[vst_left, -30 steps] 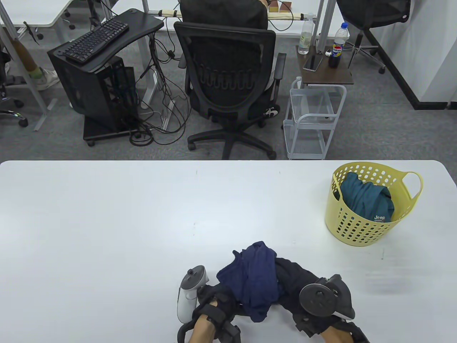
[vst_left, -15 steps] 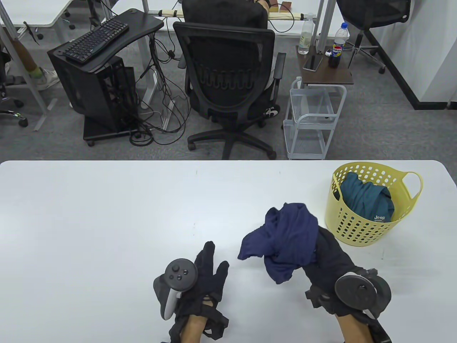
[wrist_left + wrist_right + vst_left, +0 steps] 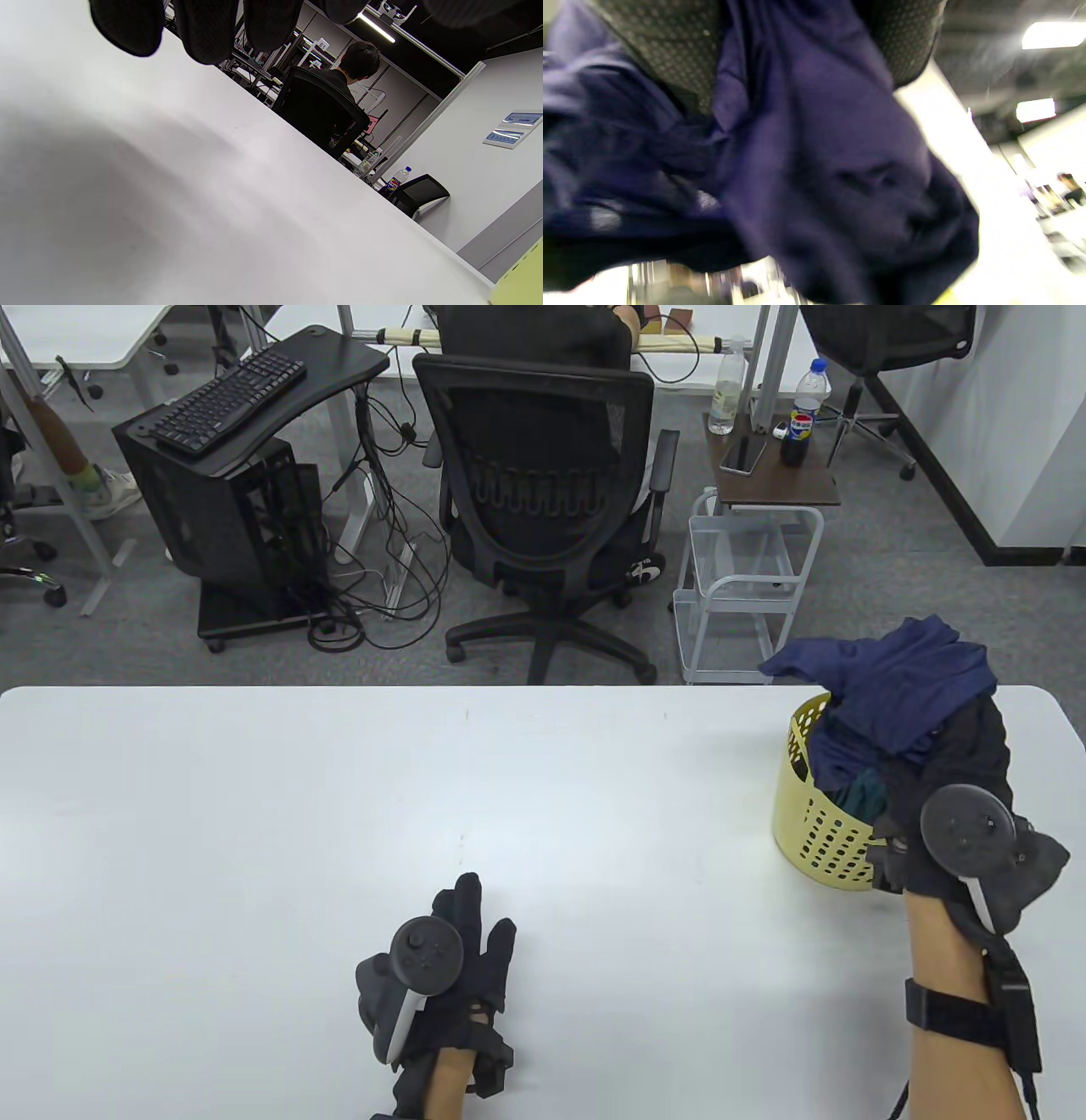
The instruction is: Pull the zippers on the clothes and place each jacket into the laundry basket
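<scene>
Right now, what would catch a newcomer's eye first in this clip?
The right hand holds a bunched navy jacket over the yellow basket at the table's right end. The left hand lies open on the white table near the front edge.

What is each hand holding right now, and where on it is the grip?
The right hand grips the bunched navy jacket from below, over the yellow basket; which part of the jacket cannot be told. The left hand holds nothing and lies flat on the table.
</scene>
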`<state>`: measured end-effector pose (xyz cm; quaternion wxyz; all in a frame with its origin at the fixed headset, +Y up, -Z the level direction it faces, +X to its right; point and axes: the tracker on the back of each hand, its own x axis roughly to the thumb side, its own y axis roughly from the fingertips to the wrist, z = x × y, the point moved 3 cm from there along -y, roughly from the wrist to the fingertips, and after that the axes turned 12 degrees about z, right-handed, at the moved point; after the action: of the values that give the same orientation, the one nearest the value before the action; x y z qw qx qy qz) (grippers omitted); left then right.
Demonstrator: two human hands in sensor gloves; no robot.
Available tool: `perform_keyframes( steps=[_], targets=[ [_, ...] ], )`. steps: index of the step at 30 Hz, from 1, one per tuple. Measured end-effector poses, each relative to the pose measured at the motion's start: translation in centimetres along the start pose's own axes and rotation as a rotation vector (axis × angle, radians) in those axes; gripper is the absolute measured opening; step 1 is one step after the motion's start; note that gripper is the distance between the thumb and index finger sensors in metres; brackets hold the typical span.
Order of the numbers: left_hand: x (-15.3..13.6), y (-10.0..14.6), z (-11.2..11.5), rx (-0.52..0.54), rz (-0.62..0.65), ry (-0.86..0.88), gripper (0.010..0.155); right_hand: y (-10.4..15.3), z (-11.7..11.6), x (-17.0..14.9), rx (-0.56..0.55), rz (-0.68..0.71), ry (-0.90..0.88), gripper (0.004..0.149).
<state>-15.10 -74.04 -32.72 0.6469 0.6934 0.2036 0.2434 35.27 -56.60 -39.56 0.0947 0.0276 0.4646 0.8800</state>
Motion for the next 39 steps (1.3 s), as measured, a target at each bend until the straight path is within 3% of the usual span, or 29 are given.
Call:
perform_keyframes(
  steps=[2, 3, 4, 5, 7, 8, 11, 12, 15, 17, 22, 25, 32, 39],
  targets=[
    [0.0, 0.0, 0.0, -0.002, 0.001, 0.004, 0.074, -0.1, -4.2, -1.6, 0.357, -0.043, -0.013, 0.09],
    [0.0, 0.0, 0.0, -0.002, 0.001, 0.001, 0.074, 0.4, -5.9, -2.2, 0.527, -0.067, -0.028, 0.081],
    [0.0, 0.0, 0.0, -0.003, 0.001, -0.003, 0.074, 1.1, -7.2, -2.5, 0.623, -0.085, -0.058, 0.07],
    [0.0, 0.0, 0.0, -0.004, 0.001, -0.004, 0.074, 1.3, -7.6, -2.6, 0.613, -0.075, -0.08, 0.061],
    [-0.1, 0.0, 0.0, -0.005, -0.002, -0.003, 0.074, 1.5, -7.7, -2.4, 0.492, -0.061, -0.132, 0.06],
    [-0.1, 0.0, 0.0, -0.005, -0.002, -0.004, 0.075, 1.6, -7.7, -2.2, 0.483, -0.062, -0.127, 0.061],
    [0.0, 0.0, 0.1, -0.009, 0.003, -0.007, 0.074, 2.2, -7.9, -1.9, 0.598, -0.08, -0.018, 0.064],
    [0.1, 0.0, 0.0, -0.01, 0.007, -0.011, 0.074, 2.3, -7.6, -1.7, 0.588, -0.086, -0.029, 0.062],
    [0.4, 0.1, -0.1, 0.0, 0.023, -0.036, 0.074, 2.9, -4.7, -0.3, 0.313, -0.056, -0.077, 0.063],
    [0.7, 0.2, -0.2, 0.004, 0.033, -0.055, 0.074, 3.9, -2.8, 1.4, 0.195, 0.008, -0.09, 0.064],
    [1.5, 0.3, 0.2, -0.005, 0.063, -0.096, 0.074, 8.3, -1.3, 6.5, 0.217, 0.183, -0.2, 0.066],
    [2.2, 0.5, 0.6, -0.013, 0.089, -0.11, 0.074, 11.4, -2.7, 9.3, 0.252, 0.255, -0.277, 0.068],
    [3.8, 0.6, 1.5, -0.045, 0.15, -0.154, 0.073, 15.7, -9.6, 12.7, 0.368, 0.324, -0.331, 0.074],
    [4.4, 0.5, 2.3, -0.079, 0.16, -0.161, 0.072, 17.2, -11.1, 12.7, 0.349, 0.384, -0.3, 0.07]
  ],
)
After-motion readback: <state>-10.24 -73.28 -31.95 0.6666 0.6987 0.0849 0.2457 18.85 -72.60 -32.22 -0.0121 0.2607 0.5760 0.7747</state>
